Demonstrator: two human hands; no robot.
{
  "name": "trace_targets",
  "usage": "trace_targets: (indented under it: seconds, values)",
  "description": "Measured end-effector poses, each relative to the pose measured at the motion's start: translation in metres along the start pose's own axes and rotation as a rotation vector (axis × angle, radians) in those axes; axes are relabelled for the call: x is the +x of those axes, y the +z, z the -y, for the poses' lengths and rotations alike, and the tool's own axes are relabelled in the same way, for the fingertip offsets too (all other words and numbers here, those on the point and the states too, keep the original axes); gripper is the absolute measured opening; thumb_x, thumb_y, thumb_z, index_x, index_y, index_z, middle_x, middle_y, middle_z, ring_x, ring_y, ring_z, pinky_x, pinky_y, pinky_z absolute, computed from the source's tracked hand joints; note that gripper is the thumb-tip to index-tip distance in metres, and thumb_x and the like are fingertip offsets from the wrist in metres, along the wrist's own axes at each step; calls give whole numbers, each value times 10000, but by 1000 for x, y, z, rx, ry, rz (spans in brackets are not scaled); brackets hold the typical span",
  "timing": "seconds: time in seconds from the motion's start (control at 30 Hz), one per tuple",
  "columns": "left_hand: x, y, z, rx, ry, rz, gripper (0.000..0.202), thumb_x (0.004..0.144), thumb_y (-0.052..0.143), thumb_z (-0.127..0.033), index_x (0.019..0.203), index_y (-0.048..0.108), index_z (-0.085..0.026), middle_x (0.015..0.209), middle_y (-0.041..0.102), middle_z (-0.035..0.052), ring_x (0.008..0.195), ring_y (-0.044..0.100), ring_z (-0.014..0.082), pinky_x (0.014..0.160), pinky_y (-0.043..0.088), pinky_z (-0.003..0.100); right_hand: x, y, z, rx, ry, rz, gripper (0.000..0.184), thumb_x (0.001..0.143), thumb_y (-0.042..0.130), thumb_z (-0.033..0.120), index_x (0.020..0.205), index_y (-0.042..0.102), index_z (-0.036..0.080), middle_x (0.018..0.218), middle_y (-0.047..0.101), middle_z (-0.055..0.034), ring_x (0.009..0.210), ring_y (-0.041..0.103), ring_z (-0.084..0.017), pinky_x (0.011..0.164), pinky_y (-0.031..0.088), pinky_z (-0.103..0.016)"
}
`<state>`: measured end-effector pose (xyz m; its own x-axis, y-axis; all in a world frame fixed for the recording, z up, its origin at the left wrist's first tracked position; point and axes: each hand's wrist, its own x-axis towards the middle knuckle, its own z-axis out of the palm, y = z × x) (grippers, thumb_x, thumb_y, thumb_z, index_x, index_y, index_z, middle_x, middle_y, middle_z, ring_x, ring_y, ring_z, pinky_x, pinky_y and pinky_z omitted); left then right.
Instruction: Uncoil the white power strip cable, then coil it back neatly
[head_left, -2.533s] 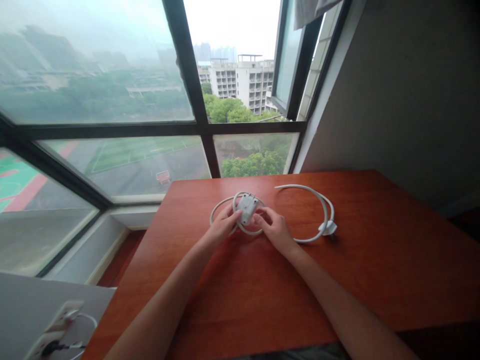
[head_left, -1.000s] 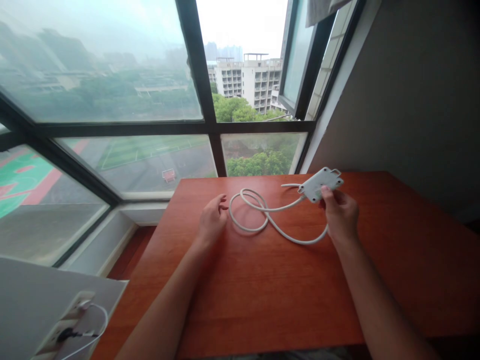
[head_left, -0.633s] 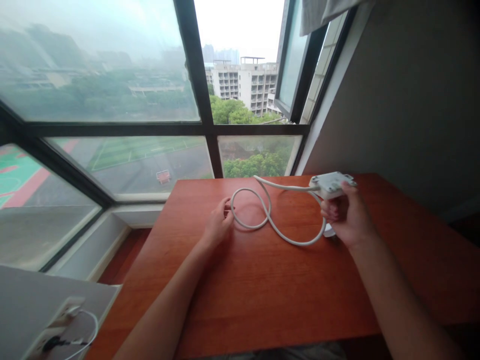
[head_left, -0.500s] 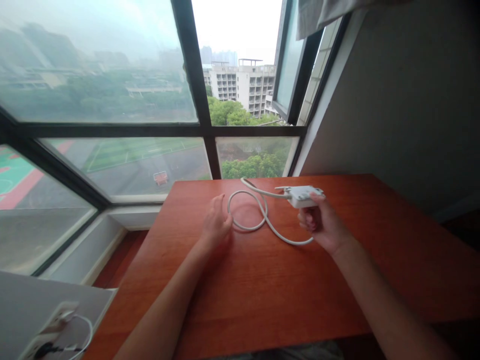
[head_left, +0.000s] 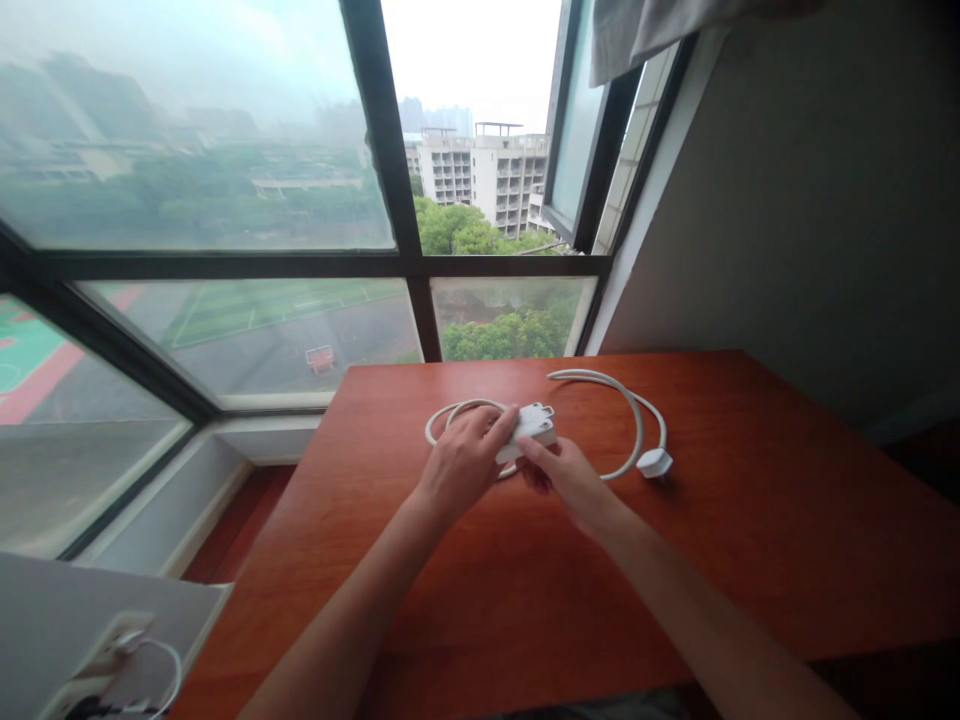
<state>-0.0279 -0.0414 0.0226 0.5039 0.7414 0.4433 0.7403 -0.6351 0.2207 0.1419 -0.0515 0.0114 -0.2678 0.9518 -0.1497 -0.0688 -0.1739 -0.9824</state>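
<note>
A small white power strip (head_left: 535, 424) is held just above the table, its far end with a small loop pointing away from me. My left hand (head_left: 466, 452) closes over its left end, where the cable comes out. With thumb on the near edge and fingers curled beneath, my right hand (head_left: 562, 478) grips the strip from the right. The white cable (head_left: 639, 425) makes a loop behind my left hand and a wide curve across the table on the right. At its end lies a white plug (head_left: 655, 462), to the right of my right hand. My left fingertips are partly hidden.
The reddish-brown wooden table (head_left: 712, 570) reaches up to the windows. One window pane (head_left: 577, 130) stands open at the back right. At lower left, a wall socket (head_left: 120, 640) has a white plug and cord in it. A grey wall (head_left: 787, 220) rises on the right.
My right hand has brought the power strip left and nearer to me. The left hand has moved right and taken hold of it. The cable has shifted, and the plug now shows at the right.
</note>
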Motion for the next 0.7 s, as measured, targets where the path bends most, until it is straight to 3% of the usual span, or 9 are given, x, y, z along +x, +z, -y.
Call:
trace_targets:
  seconds: [0.1, 0.2, 0.27, 0.37, 0.43, 0.53, 0.7]
  values:
    - [-1, -6, 11, -50, -57, -49, 491, 867, 529, -250, 1354, 468, -235, 1216, 573, 115, 1076, 566, 263, 920, 459, 381, 2, -16, -1, -398, -171, 49, 282, 799, 619, 458, 761, 640, 179, 678, 639, -30, 595, 543, -143, 569, 406, -262]
    - [-2, -16, 26, -136, -206, -193, 448, 884, 534, -280, 1330, 495, -265, 1220, 580, 93, 1074, 580, 235, 893, 473, 329, 5, -36, -10, -915, -332, -105, 146, 809, 607, 300, 901, 652, 197, 869, 657, -61, 795, 583, -195, 733, 431, -311]
    - [-4, -23, 39, -217, -285, -289, 428, 886, 546, -304, 1310, 517, -254, 1197, 601, 92, 1077, 583, 230, 891, 478, 326, 7, -47, -18, -1125, -337, -146, 249, 790, 616, 249, 1029, 622, 183, 989, 634, -96, 895, 581, -219, 789, 429, -323]
    - [-10, -31, 63, -367, -314, -285, 444, 865, 579, -363, 1282, 542, -216, 1186, 624, 101, 1074, 588, 242, 882, 493, 351, 9, -56, -26, -1276, -262, -75, 240, 778, 606, 201, 1017, 606, 173, 999, 614, -107, 894, 585, -217, 765, 428, -305]
    - [-17, -33, 77, -449, -342, -252, 461, 850, 594, -395, 1261, 555, -191, 1184, 636, 104, 1054, 599, 245, 865, 503, 356, 12, -58, -25, -1307, -238, -22, 124, 792, 549, 150, 892, 612, 185, 913, 619, -83, 834, 584, -196, 722, 415, -286]
    - [-25, -38, 91, -480, -366, -204, 467, 837, 604, -407, 1246, 570, -185, 1187, 645, 102, 1046, 605, 250, 857, 500, 352, 18, -62, -12, -1214, -282, -59, 116, 772, 509, 120, 808, 596, 188, 854, 614, -56, 766, 568, -168, 679, 397, -268]
    - [-32, -47, 103, -418, -341, -178, 437, 823, 606, -369, 1217, 597, -181, 1190, 653, 96, 1058, 607, 242, 883, 483, 347, 21, -71, 26, -746, -347, -182, 109, 705, 531, 194, 798, 587, 186, 758, 588, -10, 671, 528, -143, 604, 393, -255]
